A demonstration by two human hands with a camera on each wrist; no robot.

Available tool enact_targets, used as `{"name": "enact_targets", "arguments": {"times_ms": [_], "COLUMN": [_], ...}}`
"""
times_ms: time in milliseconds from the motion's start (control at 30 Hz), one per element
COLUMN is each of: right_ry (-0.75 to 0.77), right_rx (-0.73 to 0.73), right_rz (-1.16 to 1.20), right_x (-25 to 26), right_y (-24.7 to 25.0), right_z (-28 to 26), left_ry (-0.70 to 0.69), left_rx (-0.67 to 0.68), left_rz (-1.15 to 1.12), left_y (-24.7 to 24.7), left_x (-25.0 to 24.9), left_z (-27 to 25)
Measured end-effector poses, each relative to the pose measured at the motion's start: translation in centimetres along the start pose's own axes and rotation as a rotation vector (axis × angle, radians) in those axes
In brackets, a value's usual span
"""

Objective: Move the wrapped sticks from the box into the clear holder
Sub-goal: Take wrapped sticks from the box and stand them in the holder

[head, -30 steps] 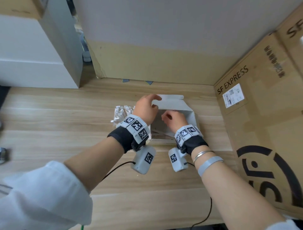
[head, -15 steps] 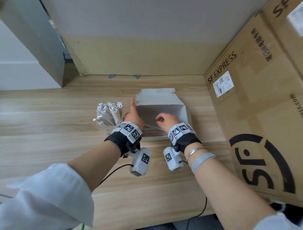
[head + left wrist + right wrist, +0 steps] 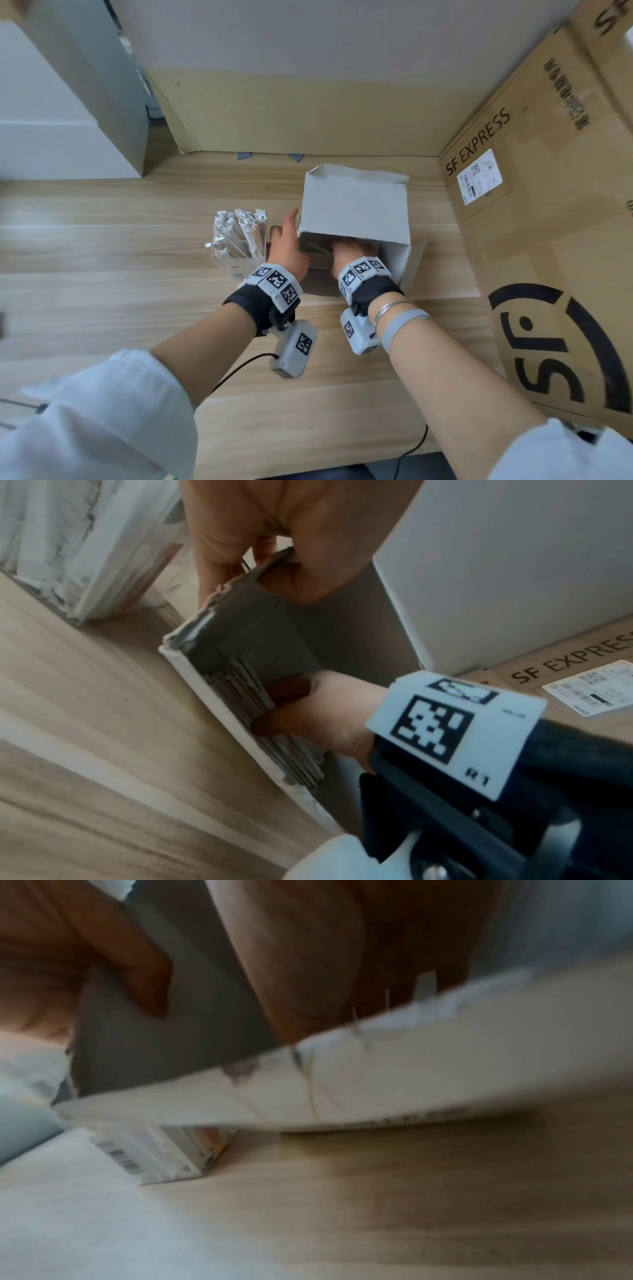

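The white cardboard box [image 3: 354, 205] is tilted, its open end facing me. My left hand [image 3: 289, 236] pinches the box's left wall, thumb inside and fingers outside; the left wrist view shows that left hand [image 3: 274, 566] on the torn edge. My right hand [image 3: 347, 248] reaches into the opening. There the right hand [image 3: 281, 710] curls its thumb and fingers on a stack of wrapped sticks [image 3: 240, 693] lying along the box floor. The clear holder [image 3: 239, 240], packed with upright wrapped sticks, stands just left of the box. The right wrist view is blurred.
A large SF Express carton [image 3: 534, 212] leans along the right side. A cardboard panel [image 3: 308, 113] closes the back, and a grey cabinet [image 3: 85, 85] stands at the far left. Bare wooden tabletop [image 3: 102, 274] lies left of the holder.
The box has been tipped so that its opening faces me. My left hand moved from the flap to the left wall. My right hand went deeper into the box.
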State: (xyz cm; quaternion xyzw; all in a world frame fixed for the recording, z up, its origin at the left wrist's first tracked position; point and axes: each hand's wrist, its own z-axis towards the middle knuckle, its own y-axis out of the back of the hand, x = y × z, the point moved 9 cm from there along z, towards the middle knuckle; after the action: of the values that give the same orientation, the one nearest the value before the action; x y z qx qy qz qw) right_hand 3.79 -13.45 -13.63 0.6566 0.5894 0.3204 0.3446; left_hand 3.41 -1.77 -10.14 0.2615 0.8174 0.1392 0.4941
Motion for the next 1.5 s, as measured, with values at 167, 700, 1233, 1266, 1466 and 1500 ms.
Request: {"name": "enact_targets", "arguments": {"times_ms": [167,700,1233,1266,1466,1500], "right_ry": [0.019,0.031,0.089,0.100,0.167,0.202], "right_rx": [0.049,0.134,-0.187,-0.192,-0.288,-0.304], "right_rz": [-0.141,0.092,0.816,0.846,1.004,1.025], "right_x": [0.4,1.0,1.2,1.6,4.9,5.7], "right_y": [-0.4,0.7,5.6,6.1,10.4,11.2], "right_z": [0.0,-0.5,-3.1,-3.1,-4.0,-4.3], "left_ry": [0.006,0.003,-0.195,-0.245,-0.093,-0.026], "left_rx": [-0.002,-0.003,-0.047,-0.125,-0.170,-0.096], "left_rz": [0.013,0.089,0.199,0.167,0.541,0.549], "left_y": [-0.1,-0.1,3.2,4.5,9.2,9.3], "left_x": [-0.1,-0.2,-3.2,-3.7,-0.8,0.6], "left_z": [-0.4,-0.3,0.2,0.1,0.6,1.0]}}
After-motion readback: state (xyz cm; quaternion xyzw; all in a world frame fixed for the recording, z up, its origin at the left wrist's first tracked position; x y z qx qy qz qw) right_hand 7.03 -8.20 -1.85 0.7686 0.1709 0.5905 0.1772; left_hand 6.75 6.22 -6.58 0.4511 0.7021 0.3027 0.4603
